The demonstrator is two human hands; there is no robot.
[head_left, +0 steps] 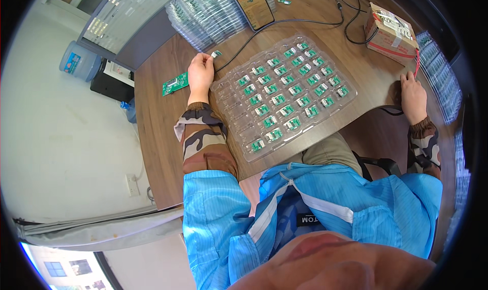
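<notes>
My left hand point(201, 75) pinches a small circuit board point(216, 54), white and green, between thumb and fingertips, just off the far left corner of the clear plastic tray point(235, 118). Beside that hand lies a larger green circuit board point(175, 84) with a display-like part, its right end partly covered. The tray holds several small green boards in rows, and some pockets on its left side are bare. At the right edge of the desk, my right hand point(414, 98) has its fingers bent by a red wire point(418, 65); what they grip is hidden.
A phone point(252, 5) leans against tall stacks of clear trays point(201, 23) at the back. A black cable point(300, 20) crosses the desk point(160, 137). The taped carton point(390, 35) stands back right, with more stacked trays point(441, 82) beyond. Another small board point(284, 1) lies far back.
</notes>
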